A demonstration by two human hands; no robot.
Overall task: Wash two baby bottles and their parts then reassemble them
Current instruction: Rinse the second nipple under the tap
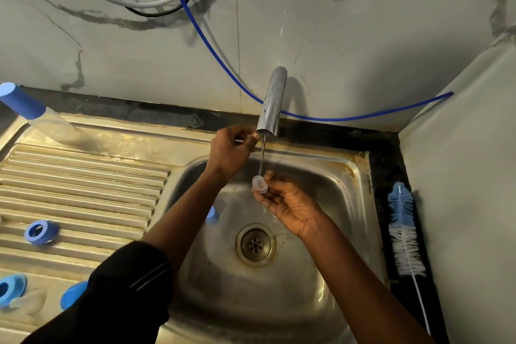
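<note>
My right hand (287, 204) pinches a clear silicone teat (259, 184) under a thin stream of water from the steel tap (272, 102), above the sink basin (321, 176). My left hand (231, 145) is raised at the tap's spout, its fingers curled around something small that I cannot make out. A blue part (212, 215) lies in the basin, partly hidden behind my left forearm. On the drainboard (83, 176) lie a blue screw ring (41, 232), another ring (11, 289) with a clear part (28, 301) beside it, and a blue cap (73, 294). A capped bottle (36, 114) lies at the far left.
A blue and white bottle brush (405, 232) lies on the dark counter right of the sink. The drain (255, 244) sits in the basin's middle. A blue hose (349, 119) and other cables hang along the marble wall behind the tap. A wall closes the right side.
</note>
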